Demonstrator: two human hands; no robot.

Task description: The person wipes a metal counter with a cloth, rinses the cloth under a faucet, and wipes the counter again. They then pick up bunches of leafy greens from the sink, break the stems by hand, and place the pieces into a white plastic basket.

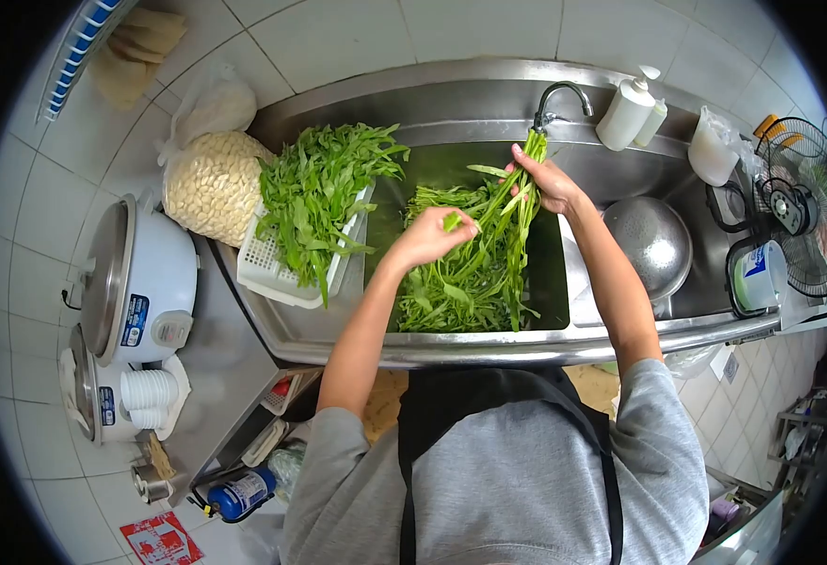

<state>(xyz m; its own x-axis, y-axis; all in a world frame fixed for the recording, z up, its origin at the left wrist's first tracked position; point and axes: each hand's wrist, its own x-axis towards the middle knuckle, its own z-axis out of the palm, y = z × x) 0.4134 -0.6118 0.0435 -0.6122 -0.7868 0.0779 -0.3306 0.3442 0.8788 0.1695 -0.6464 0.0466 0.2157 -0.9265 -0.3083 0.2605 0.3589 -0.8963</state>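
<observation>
Steel first: from my distant seat I see a wide sink [432,99], and in its deeper basin lies a heap of leafy greens [460,297]. More cut leaves [314,193] fill the white basket [258,270] at the left. From the heap rises a bundle of stems [532,146], grasped near its ends by the right hand [547,184], close below the tap. The left hand [429,237] pinches a short green piece [452,221] between its fingertips. I would judge that this handling goes best with a firm but gentle right grip, the stem ends level, and few stems pinched at once, so the leaves are not bruised. About writing: the red and white sheet [161,540], the blue tank's label [241,493] and the cooker's blue sticker [135,320] bear print, but I cannot read any brand.
</observation>
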